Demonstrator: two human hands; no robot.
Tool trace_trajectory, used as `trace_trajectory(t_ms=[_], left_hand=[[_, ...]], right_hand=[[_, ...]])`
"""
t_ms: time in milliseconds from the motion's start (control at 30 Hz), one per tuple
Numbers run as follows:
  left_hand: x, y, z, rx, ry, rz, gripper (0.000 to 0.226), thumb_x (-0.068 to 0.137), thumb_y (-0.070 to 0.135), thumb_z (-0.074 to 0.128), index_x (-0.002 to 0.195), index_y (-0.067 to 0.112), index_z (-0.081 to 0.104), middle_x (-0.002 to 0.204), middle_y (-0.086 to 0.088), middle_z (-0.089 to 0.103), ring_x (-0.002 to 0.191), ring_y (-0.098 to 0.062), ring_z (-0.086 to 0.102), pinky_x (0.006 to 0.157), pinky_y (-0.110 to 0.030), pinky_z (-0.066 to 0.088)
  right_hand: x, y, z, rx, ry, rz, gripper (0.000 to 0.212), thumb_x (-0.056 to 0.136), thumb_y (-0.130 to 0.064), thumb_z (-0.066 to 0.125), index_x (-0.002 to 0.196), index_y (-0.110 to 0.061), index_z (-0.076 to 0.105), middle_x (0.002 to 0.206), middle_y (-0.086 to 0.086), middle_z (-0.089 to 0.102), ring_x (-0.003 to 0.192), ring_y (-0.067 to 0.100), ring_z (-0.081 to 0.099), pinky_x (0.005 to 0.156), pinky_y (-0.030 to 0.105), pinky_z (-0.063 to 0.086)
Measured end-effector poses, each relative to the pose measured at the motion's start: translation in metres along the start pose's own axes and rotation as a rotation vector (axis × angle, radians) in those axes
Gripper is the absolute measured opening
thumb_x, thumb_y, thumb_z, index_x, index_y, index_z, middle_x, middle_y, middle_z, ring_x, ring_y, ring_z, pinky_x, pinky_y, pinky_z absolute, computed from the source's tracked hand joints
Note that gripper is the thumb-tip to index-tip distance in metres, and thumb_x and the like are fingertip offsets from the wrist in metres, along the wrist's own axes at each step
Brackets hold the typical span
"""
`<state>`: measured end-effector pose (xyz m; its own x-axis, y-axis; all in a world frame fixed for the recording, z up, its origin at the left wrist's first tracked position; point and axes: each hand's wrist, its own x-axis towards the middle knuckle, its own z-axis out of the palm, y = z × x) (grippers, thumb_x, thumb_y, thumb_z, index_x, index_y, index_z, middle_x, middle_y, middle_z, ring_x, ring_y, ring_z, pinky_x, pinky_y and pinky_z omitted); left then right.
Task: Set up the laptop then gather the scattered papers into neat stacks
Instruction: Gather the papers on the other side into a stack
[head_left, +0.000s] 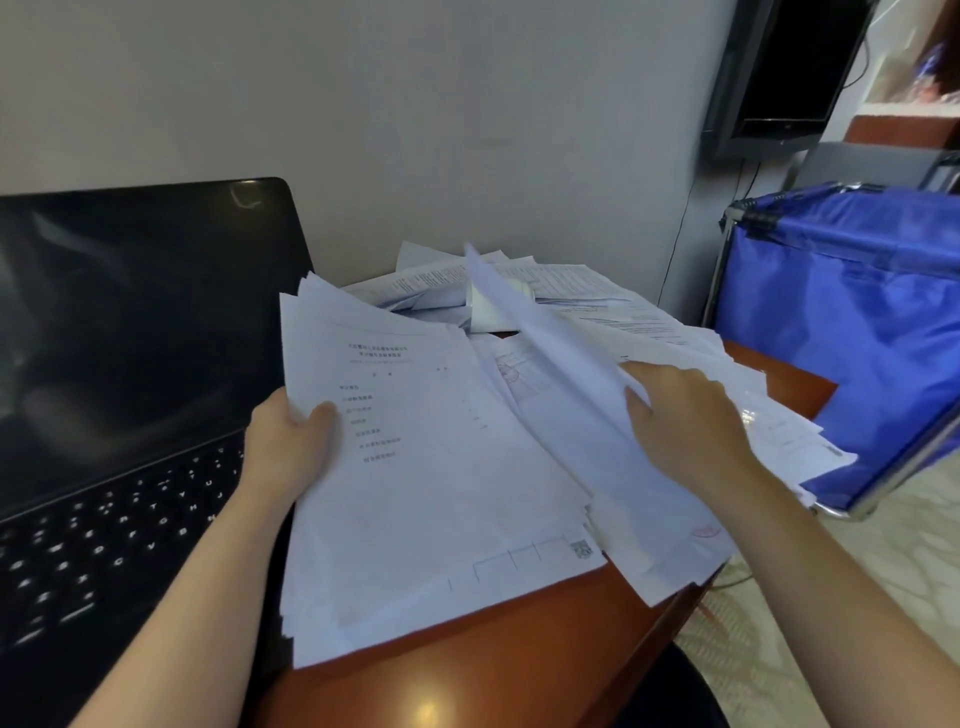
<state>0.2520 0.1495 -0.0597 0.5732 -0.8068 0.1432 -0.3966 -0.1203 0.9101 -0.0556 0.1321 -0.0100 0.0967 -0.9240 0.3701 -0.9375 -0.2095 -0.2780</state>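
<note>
Gripping the gathered stack (426, 467) at its nine-o'clock edge, the left hand (291, 441) steadies it while the right hand (685, 421) keeps a pinching grip on a lifted sheet (561, 374). Tugging could sweep off the loose papers (779, 431) that overhang the worktop (493, 675) at three o'clock.

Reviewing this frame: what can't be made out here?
Head view:
- Print on the held stack: too blurred and small to read.
- Fingers of the left hand: hidden under that stack; only the thumb shows.
- Grip of the right hand on the raised sheet: blurred.
- The laptop: cut off by the left edge.
</note>
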Motion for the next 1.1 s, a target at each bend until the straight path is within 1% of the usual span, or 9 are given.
trace_trajectory(t_ms=[233,367,567,700,800,867,933,1033,1100], left_hand=[[-0.001,0.004,0.004,0.042,0.013,-0.059,0.038,0.095,0.034,0.043,0.108,0.002,0.060,0.111,-0.013,0.062,0.103,-0.033,0.056,0.094,-0.042,0.044],[-0.001,0.007,0.004,-0.030,0.008,-0.117,0.051,0.095,0.053,0.031,0.112,0.014,0.058,0.115,-0.005,0.055,0.113,-0.030,0.049,0.105,-0.049,0.035],[-0.002,0.002,0.005,0.235,-0.014,0.023,0.040,0.087,0.033,0.059,0.116,0.006,0.052,0.111,-0.012,0.061,0.104,-0.037,0.056,0.097,-0.050,0.042],[0.001,0.000,0.005,0.239,0.005,0.053,0.028,0.091,0.023,0.054,0.111,0.004,0.054,0.110,-0.014,0.061,0.103,-0.037,0.056,0.095,-0.049,0.044],[0.001,-0.002,0.005,0.210,0.023,0.063,0.027,0.093,0.022,0.051,0.111,0.002,0.055,0.112,-0.015,0.061,0.105,-0.037,0.056,0.096,-0.049,0.044],[0.001,-0.003,0.005,0.203,0.028,0.073,0.026,0.095,0.020,0.048,0.112,0.003,0.055,0.112,-0.015,0.062,0.105,-0.037,0.056,0.096,-0.049,0.044],[-0.001,-0.004,0.005,0.190,0.032,0.108,0.025,0.096,0.018,0.046,0.114,0.003,0.055,0.111,-0.013,0.062,0.104,-0.035,0.057,0.095,-0.047,0.044],[-0.005,-0.001,0.006,0.110,0.046,0.159,0.025,0.096,0.013,0.045,0.116,0.005,0.056,0.106,-0.005,0.061,0.099,-0.026,0.057,0.090,-0.038,0.046],[-0.006,0.001,0.005,0.024,0.052,0.170,0.022,0.095,0.011,0.046,0.114,0.007,0.057,0.099,0.001,0.061,0.091,-0.018,0.059,0.080,-0.030,0.046]], right_hand=[[-0.025,-0.092,0.022,0.111,-0.391,-0.295,0.034,0.098,-0.039,0.039,0.119,-0.016,0.052,0.108,0.008,0.063,0.105,0.034,0.057,0.080,0.037,0.046],[-0.017,-0.092,0.031,0.455,-0.601,-0.192,0.060,0.092,-0.062,0.033,0.139,-0.027,0.046,0.138,-0.007,0.053,0.127,0.019,0.048,0.107,0.041,0.036],[0.053,-0.001,0.049,-0.088,-0.442,0.106,0.056,0.090,-0.050,0.049,0.136,-0.019,0.039,0.139,0.007,0.043,0.126,0.030,0.040,0.097,0.038,0.034],[0.073,0.025,0.060,0.352,-0.475,0.234,0.063,0.086,-0.032,0.066,0.140,-0.012,0.038,0.120,0.005,0.051,0.110,0.023,0.050,0.084,0.030,0.044],[0.071,0.025,0.069,0.533,-0.488,0.202,0.021,0.084,-0.018,0.068,0.105,-0.018,0.063,0.095,0.003,0.053,0.085,0.018,0.053,0.064,0.023,0.042],[0.070,0.023,0.077,0.416,-0.453,0.166,0.014,0.083,-0.024,0.067,0.095,-0.027,0.061,0.104,0.000,0.052,0.104,0.022,0.049,0.083,0.030,0.044],[0.069,0.017,0.078,0.313,-0.452,0.165,0.035,0.084,-0.036,0.064,0.117,-0.029,0.054,0.124,-0.003,0.044,0.124,0.022,0.036,0.100,0.034,0.033],[0.077,0.007,0.082,0.482,-0.443,0.244,0.064,0.081,-0.046,0.065,0.138,-0.030,0.040,0.134,-0.005,0.044,0.127,0.022,0.038,0.107,0.036,0.031],[0.081,0.003,0.089,0.505,-0.383,0.272,0.056,0.080,-0.047,0.064,0.131,-0.030,0.047,0.124,-0.004,0.052,0.118,0.021,0.045,0.102,0.033,0.036]])
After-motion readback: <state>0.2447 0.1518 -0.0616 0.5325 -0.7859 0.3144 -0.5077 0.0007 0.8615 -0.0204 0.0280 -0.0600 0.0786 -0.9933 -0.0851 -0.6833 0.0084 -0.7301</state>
